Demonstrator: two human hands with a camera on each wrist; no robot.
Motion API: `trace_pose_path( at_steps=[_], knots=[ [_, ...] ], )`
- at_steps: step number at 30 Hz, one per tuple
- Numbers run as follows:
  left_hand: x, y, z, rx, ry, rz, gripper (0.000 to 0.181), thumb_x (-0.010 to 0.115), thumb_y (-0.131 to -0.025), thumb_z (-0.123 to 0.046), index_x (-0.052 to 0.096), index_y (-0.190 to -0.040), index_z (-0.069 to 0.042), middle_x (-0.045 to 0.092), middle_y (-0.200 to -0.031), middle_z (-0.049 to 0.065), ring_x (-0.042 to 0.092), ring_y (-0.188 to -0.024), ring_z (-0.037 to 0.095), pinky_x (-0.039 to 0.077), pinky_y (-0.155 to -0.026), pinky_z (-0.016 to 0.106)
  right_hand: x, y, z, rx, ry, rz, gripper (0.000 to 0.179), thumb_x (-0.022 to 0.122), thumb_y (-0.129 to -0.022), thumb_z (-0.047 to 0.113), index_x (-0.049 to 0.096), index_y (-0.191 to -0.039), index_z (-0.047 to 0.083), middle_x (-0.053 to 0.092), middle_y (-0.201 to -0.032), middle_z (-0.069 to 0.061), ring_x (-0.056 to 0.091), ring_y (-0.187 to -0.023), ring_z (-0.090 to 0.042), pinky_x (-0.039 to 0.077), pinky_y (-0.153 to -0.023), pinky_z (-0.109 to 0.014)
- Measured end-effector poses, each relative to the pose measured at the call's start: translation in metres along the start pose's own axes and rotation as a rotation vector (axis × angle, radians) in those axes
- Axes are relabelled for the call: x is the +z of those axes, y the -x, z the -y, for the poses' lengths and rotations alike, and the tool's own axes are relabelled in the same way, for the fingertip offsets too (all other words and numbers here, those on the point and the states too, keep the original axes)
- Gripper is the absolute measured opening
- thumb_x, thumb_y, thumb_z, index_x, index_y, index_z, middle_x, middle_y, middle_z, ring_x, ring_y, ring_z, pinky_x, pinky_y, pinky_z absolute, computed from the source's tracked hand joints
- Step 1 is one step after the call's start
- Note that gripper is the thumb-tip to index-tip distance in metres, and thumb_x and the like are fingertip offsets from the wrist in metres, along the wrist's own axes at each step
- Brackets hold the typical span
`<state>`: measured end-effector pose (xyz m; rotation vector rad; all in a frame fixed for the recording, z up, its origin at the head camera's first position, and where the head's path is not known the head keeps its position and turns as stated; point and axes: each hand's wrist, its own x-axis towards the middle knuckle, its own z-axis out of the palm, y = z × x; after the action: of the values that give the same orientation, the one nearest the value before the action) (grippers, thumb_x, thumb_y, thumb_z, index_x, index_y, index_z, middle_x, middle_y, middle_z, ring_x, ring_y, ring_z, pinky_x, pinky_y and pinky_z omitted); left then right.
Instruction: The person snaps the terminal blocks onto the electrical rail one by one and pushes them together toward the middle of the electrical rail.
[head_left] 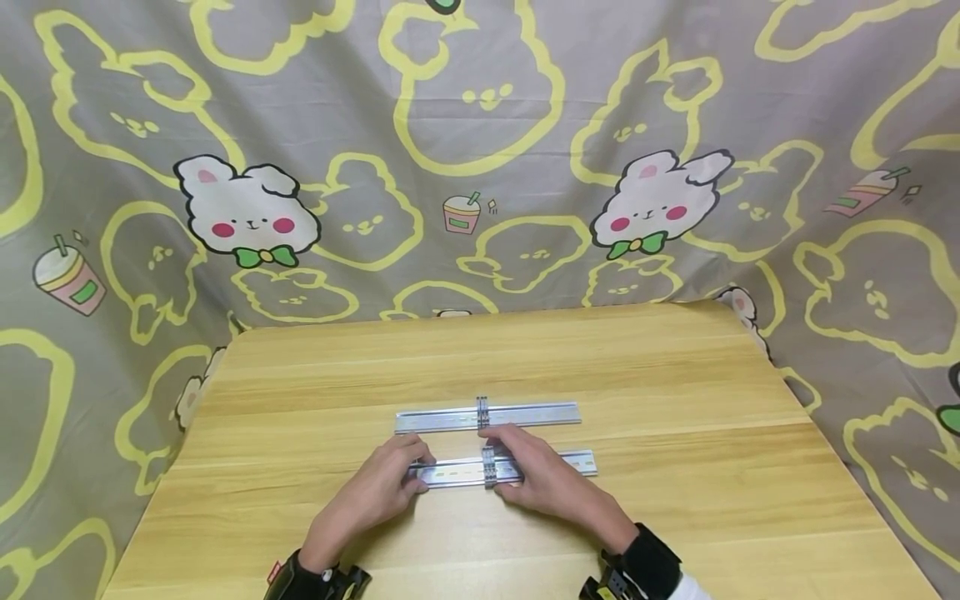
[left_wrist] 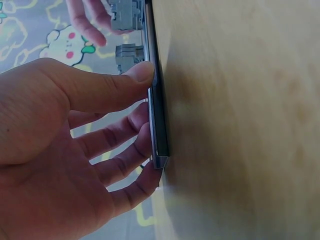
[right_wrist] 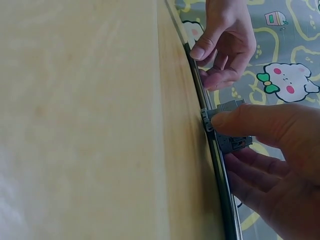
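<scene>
A slotted metal DIN rail (head_left: 457, 473) lies across the near part of the table. My left hand (head_left: 386, 479) grips its left end, the thumb along the near edge and the fingers on the far edge. Slightly right of the rail's middle sits a small group of grey terminal blocks (head_left: 490, 467). My right hand (head_left: 543, 475) pinches these blocks, with its thumb on the near side, as the right wrist view shows on the grey block bodies (right_wrist: 234, 142). The right fingers partly cover the rail beyond the blocks.
Behind lies a second DIN rail (head_left: 532, 414), roughly parallel, carrying its own grey terminal blocks (head_left: 482, 408) near the middle. The wooden table (head_left: 675, 375) is bounded at the back and sides by a patterned grey curtain (head_left: 360, 108).
</scene>
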<state>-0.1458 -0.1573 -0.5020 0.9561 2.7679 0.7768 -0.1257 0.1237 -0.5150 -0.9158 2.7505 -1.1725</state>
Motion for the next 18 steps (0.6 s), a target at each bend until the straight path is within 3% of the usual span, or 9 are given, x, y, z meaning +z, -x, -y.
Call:
trace_pose_path(
  at_steps=[8,13,18],
  knots=[
    [0.000,0.001,-0.001,-0.009,-0.008,-0.009,0.023,0.084,-0.079,-0.002,0.072,-0.097,-0.011,0.062,-0.098,-0.003,0.059,-0.095,0.018,0.056,-0.085,0.039,-0.001,-0.002,0.000,0.027,-0.017,0.052,0.078,0.087,-0.078,0.010,0.049,-0.146,0.010,0.058,-0.140,-0.004,0.056,-0.128,-0.018,0.047,-0.108,-0.037],
    [-0.002,0.003,0.001,0.005,0.002,0.000,0.024,0.084,-0.081,-0.004,0.072,-0.099,-0.012,0.061,-0.100,-0.003,0.059,-0.094,0.017,0.056,-0.083,0.037,-0.007,0.001,0.000,0.041,-0.027,0.080,0.083,0.088,-0.080,0.023,0.046,-0.150,0.013,0.057,-0.141,-0.002,0.055,-0.128,-0.017,0.047,-0.108,-0.039],
    [-0.010,0.000,0.006,0.013,0.028,-0.029,0.028,0.083,-0.083,-0.010,0.072,-0.108,-0.008,0.064,-0.104,0.000,0.062,-0.095,0.018,0.057,-0.085,0.037,-0.025,0.005,-0.005,0.090,-0.067,0.009,0.081,0.079,-0.089,0.041,0.041,-0.155,0.014,0.057,-0.143,-0.007,0.056,-0.128,-0.022,0.047,-0.107,-0.044]
  ],
)
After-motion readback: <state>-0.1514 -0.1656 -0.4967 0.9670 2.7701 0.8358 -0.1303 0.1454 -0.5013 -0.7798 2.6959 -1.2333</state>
